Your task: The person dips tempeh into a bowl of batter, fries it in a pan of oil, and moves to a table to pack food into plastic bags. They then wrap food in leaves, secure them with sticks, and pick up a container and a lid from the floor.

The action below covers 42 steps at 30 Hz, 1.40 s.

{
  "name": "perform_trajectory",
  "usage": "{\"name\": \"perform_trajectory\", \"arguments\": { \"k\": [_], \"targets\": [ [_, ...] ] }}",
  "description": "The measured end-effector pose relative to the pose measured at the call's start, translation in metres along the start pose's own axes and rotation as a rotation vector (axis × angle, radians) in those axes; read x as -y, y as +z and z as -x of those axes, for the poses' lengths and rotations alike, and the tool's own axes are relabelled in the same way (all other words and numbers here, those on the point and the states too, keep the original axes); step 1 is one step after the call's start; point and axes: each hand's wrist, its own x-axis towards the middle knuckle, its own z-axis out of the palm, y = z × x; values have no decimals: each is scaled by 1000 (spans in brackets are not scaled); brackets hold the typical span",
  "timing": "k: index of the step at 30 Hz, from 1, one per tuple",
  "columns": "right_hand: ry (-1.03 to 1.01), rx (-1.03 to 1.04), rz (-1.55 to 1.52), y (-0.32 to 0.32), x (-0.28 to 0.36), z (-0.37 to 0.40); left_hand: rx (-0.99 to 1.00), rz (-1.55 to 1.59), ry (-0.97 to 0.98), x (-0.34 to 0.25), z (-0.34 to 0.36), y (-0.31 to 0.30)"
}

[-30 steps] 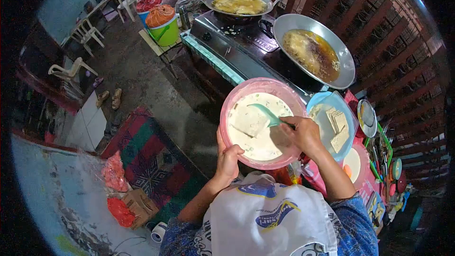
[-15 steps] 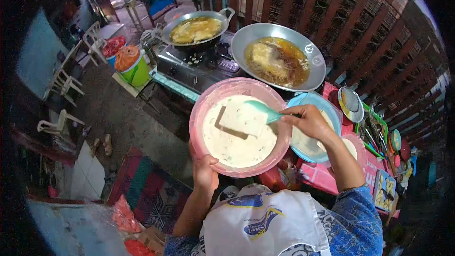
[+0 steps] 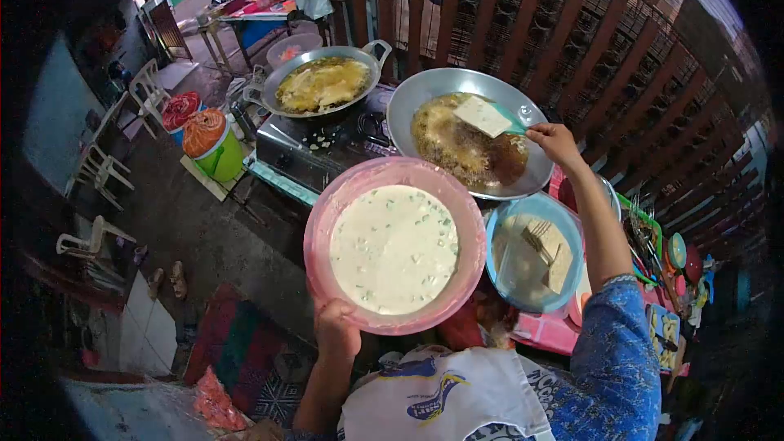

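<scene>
My left hand (image 3: 336, 331) grips the near-left rim of a pink basin (image 3: 317, 224), which holds pale batter (image 3: 392, 249) with green flecks. In my right hand (image 3: 555, 144) is the handle of a green spatula (image 3: 514, 119). A batter-coated rectangular slab (image 3: 482, 117) lies on its blade, over the right-hand wok (image 3: 457, 84). Below it, oil (image 3: 453, 147) bubbles around frying food. Right of the basin sits a light blue bowl (image 3: 576, 237) containing liquid, a fork (image 3: 537, 238) and a pale slice (image 3: 559, 271).
A second wok (image 3: 282, 98) with frying food stands at the far left of the black stove (image 3: 282, 151). Wooden fence slats (image 3: 490, 24) rise behind. Utensils fill a green tray (image 3: 653, 233) at right. A lime-green bucket (image 3: 220, 159) stands left.
My right hand has carried the slab on the spatula up and right, from the basin to over the right-hand wok. The pink basin sits slightly lower and further left in view.
</scene>
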Motion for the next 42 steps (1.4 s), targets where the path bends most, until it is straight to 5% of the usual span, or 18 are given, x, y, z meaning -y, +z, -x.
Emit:
{"name": "perform_trajectory", "arguments": {
  "k": [5,7,12,15,18,25,27,31,35,37,39,42],
  "targets": [
    [26,-130,416,35,-15,-31,-43,16,-94,3,7,-26],
    [-109,-242,672,48,-14,-35,17,112,25,3,8,-21],
    [-204,-292,817,54,-7,-39,-57,63,-40,6,14,-25],
    [-289,-378,802,41,5,-30,-20,68,-38,8,16,-23],
    [-118,-347,607,28,3,-23,58,115,-48,5,19,-12],
    [-18,5,-82,-10,31,36,44,15,-106,24,3,-29],
    [-145,33,-117,-8,58,82,40,8,-106,20,2,-27],
    [-614,2,278,14,101,166,-9,110,-128,30,-2,-34],
    [-752,39,241,36,92,194,-47,172,-247,38,1,-51],
    [-385,-98,41,28,51,183,83,127,-249,38,9,-52],
    [56,-149,100,11,-12,185,68,83,-251,45,29,-53],
    [412,-39,317,21,-104,208,21,86,-181,56,60,-38]
  ]
}}
